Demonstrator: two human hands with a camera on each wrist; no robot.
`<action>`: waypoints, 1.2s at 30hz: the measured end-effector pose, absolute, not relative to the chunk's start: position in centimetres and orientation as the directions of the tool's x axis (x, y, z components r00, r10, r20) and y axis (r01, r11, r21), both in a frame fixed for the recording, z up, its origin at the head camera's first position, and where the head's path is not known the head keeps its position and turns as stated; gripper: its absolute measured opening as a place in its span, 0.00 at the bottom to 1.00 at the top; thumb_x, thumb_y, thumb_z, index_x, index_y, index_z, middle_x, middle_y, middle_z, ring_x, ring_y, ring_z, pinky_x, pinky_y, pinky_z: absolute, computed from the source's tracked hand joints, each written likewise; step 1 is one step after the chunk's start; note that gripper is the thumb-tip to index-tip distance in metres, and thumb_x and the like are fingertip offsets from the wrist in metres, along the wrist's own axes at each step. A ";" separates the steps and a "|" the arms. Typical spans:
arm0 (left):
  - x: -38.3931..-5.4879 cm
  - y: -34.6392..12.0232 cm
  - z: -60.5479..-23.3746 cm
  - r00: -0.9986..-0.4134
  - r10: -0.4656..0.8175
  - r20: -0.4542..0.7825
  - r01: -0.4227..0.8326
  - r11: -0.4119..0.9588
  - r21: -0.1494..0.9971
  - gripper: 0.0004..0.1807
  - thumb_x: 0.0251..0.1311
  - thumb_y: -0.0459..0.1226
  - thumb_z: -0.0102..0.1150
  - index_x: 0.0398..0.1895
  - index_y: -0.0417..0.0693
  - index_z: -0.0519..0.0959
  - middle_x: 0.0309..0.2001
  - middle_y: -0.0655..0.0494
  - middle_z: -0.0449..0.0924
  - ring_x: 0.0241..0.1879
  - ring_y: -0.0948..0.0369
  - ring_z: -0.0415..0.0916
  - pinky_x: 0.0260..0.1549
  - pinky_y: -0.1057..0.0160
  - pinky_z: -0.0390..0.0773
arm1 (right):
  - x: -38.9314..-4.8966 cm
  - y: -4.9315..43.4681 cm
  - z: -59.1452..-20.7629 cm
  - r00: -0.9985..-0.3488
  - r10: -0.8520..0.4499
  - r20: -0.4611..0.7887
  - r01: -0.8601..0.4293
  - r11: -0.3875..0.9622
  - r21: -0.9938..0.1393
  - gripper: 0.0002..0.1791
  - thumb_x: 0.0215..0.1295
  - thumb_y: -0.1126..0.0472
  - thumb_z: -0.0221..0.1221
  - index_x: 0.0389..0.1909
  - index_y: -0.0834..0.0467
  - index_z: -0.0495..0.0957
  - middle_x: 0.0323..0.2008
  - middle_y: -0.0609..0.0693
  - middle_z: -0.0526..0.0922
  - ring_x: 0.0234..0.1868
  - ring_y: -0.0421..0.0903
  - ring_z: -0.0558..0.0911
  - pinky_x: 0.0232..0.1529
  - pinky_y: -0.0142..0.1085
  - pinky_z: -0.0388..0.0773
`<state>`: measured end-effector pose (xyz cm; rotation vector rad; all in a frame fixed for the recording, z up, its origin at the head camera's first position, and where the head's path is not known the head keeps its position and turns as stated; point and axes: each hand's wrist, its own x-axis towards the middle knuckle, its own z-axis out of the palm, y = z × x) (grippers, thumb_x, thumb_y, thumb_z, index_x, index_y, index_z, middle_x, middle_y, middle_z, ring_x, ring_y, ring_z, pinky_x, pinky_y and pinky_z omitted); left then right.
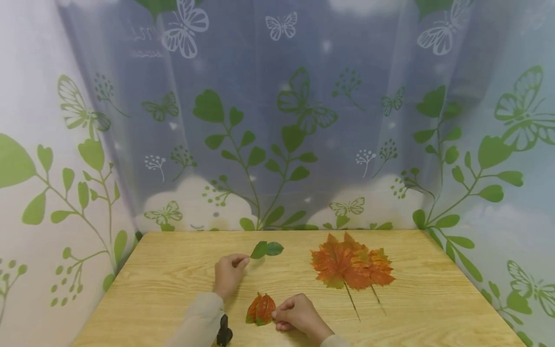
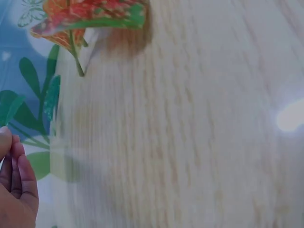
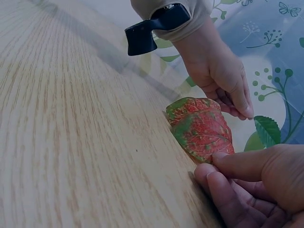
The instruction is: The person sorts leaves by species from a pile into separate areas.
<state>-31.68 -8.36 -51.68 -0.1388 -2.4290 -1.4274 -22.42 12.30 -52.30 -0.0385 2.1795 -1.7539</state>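
Observation:
Near the back of the table, my left hand (image 1: 229,275) pinches a green leaf (image 1: 259,250) by its stem end, between thumb and forefinger. A second green leaf (image 1: 274,248) lies just to its right, overlapping it in the head view. Closer to me are two red leaves with green edges, one partly over the other. My right hand (image 1: 299,314) pinches the right-hand red leaf (image 1: 266,309) at its lower right edge with thumb and forefinger. In the right wrist view this red leaf (image 3: 204,133) shows yellow and green mottling. The left red leaf (image 1: 253,312) is partly hidden.
Orange maple leaves (image 1: 334,264) with thin dark stems lie overlapped at the right of the wooden table (image 1: 165,274). A black wrist camera (image 1: 224,331) sits on the left sleeve. A curtain (image 1: 277,193) printed with leaves and butterflies hangs behind the table's back edge.

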 end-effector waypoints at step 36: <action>-28.4 -12.9 -49.5 -0.925 -0.097 0.368 0.271 0.511 0.816 0.07 0.61 0.39 0.63 0.36 0.47 0.85 0.34 0.55 0.85 0.32 0.64 0.78 0.33 0.69 0.78 | -22.4 12.3 -52.2 -0.940 -0.237 -0.246 0.191 0.232 -0.954 0.06 0.57 0.66 0.66 0.30 0.66 0.84 0.20 0.53 0.85 0.18 0.36 0.81 0.23 0.28 0.80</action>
